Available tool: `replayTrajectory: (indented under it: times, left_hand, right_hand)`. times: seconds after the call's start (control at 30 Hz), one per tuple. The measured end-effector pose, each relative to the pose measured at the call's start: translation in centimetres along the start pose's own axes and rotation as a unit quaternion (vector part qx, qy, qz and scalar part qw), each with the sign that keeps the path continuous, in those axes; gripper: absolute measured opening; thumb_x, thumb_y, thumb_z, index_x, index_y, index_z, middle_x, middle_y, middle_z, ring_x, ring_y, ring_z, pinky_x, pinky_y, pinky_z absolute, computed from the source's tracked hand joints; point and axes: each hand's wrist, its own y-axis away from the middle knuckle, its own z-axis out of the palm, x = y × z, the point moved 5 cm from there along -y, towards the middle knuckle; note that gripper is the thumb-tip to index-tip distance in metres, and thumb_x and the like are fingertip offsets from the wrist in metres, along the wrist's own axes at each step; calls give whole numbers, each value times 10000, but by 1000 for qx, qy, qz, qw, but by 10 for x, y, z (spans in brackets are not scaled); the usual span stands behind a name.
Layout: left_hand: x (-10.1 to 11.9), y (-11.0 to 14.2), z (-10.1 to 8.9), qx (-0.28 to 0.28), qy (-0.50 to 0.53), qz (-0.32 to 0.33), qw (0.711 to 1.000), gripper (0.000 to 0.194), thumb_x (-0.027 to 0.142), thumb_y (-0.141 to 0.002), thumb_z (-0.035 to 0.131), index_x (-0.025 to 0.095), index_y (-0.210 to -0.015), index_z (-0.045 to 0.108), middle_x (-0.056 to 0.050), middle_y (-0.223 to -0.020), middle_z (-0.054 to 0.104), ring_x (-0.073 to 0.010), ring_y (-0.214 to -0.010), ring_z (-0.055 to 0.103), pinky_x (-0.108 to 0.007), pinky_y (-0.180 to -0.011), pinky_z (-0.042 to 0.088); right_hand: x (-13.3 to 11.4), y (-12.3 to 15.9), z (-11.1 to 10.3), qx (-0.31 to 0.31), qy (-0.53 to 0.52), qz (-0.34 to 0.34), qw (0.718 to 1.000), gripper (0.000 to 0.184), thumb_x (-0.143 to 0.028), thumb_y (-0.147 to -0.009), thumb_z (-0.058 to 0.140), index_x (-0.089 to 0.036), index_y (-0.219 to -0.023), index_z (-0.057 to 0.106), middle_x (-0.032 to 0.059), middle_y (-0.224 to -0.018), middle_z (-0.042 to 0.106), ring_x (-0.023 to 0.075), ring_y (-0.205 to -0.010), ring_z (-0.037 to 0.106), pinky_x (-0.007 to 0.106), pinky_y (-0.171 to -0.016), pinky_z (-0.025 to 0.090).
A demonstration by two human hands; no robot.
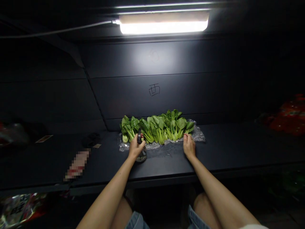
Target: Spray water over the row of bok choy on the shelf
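Note:
A row of green bok choy [156,127] lies side by side on clear plastic wrap [199,135], leaves toward the back panel and pale stem bases toward me. My left hand [136,147] is wrapped round the neck of a spray bottle with a black head [139,136] and a clear body [142,155]. The bottle stands upright in front of the row's left part. At the right end, my right hand [189,145] is closed at the base of the last bok choy, with its fingertips hiding the stem there.
Everything sits on a dark shelf [164,167] with a front edge before my knees. A lit lamp [164,27] hangs above, its cable running left. A blurred-out flat item [77,165] and a small card [44,139] lie left; red packages [292,114] are far right.

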Motion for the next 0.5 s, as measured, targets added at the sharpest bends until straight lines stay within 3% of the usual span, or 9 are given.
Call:
replayTrajectory:
  times: [0.23, 0.5]
  left_hand:
    - [-8, -4, -9, 20, 35, -10, 999, 293, 234, -695, 658, 183, -979, 611, -31, -901, 670, -176, -824, 657, -317, -769, 573]
    - [-12, -5, -9, 4, 62, -5, 998, 303, 225, -648, 689, 177, -941, 630, -18, -840, 665, -166, -771, 650, -295, -726, 574]
  right_hand:
    - [2, 0, 1, -9, 22, -5, 1000, 544, -502, -936, 228, -155, -1058, 630, 181, -1073, 698, 291, -1007, 615, 445, -914, 444]
    - [2, 2, 4, -28, 59, -24, 998, 466, -421, -955, 258, -161, -1070, 627, 162, -1074, 702, 270, -1008, 624, 407, -907, 447]
